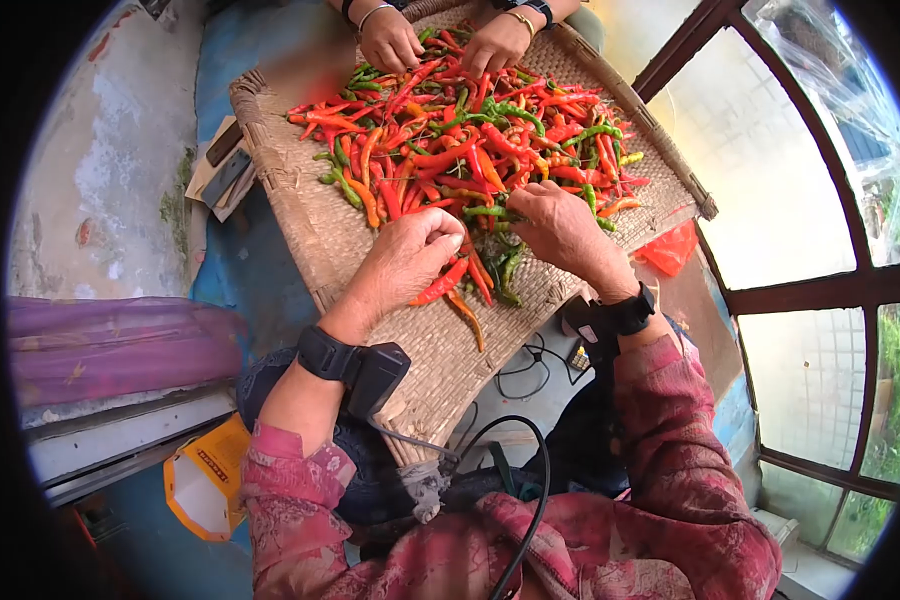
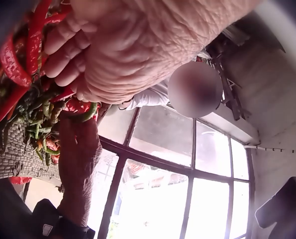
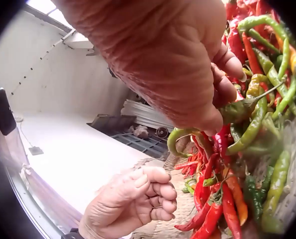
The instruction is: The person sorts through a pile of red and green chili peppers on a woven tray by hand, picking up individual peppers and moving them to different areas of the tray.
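A heap of red, orange and green chili peppers point(image 1: 445, 158) covers a woven tray point(image 1: 295, 225). At the heap's near right side, my right hand point(image 1: 570, 235) pinches a green chili pepper point(image 3: 236, 111) between thumb and fingers, its thin stem pointing away from the hand. My left hand point(image 1: 410, 260) hovers over the near left part of the tray, its fingers loosely curled with no pepper in them. Below it lie a few red and orange chili peppers point(image 3: 231, 201). More green peppers point(image 3: 276, 191) lie close to my right hand.
Another person's two hands point(image 1: 390, 42) reach into the far side of the heap. Framed windows point(image 1: 770, 170) stand at the right, a red plastic bag point(image 1: 670, 248) beside the tray. Black cables point(image 1: 545, 440) hang near my lap. At lower left is a yellow box point(image 1: 210, 475).
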`<action>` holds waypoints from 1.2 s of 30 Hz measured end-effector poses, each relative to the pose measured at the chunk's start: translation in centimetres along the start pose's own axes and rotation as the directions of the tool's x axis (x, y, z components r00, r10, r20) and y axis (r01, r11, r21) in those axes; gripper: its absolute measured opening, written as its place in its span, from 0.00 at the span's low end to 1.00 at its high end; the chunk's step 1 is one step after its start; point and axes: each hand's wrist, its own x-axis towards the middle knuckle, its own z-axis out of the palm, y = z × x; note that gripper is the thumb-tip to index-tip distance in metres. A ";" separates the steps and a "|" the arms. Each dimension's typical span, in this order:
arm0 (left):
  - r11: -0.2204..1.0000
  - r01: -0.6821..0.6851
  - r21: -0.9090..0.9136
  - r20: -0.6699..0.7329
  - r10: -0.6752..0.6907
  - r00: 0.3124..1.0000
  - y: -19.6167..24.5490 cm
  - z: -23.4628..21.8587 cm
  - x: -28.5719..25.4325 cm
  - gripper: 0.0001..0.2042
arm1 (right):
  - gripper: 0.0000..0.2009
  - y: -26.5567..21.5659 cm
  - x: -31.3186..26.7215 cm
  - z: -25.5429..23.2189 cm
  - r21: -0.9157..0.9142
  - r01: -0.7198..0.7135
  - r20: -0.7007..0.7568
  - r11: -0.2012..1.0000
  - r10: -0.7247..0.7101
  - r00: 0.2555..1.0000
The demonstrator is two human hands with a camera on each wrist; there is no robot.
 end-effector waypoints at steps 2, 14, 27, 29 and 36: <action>0.999 0.053 0.003 0.022 -0.054 0.998 0.1 0.1 0.0 0.11 | 0.08 -1.2 -0.2 -1.7 0.272 -0.134 -0.025 0.953 0.147 0.989; 0.784 -0.232 -0.576 -0.451 -0.068 0.890 1.8 -1.9 0.7 0.13 | 0.10 -6.0 1.8 1.1 0.635 0.101 -0.078 0.766 -0.066 0.995; 0.982 -0.045 0.184 0.141 0.019 0.990 0.7 -1.3 -0.6 0.11 | 0.15 -4.5 8.9 3.9 -0.360 -0.061 -0.190 0.931 -0.009 0.982; 0.945 -0.119 0.303 0.188 0.063 0.980 0.6 -0.7 -1.3 0.11 | 0.12 -4.9 8.8 4.3 -0.385 -0.078 -0.196 0.920 0.001 0.981; 0.889 -0.161 0.429 0.079 0.141 0.987 1.4 -1.4 -1.7 0.11 | 0.11 -4.6 7.6 3.2 -0.017 -0.118 -0.307 0.993 0.107 0.946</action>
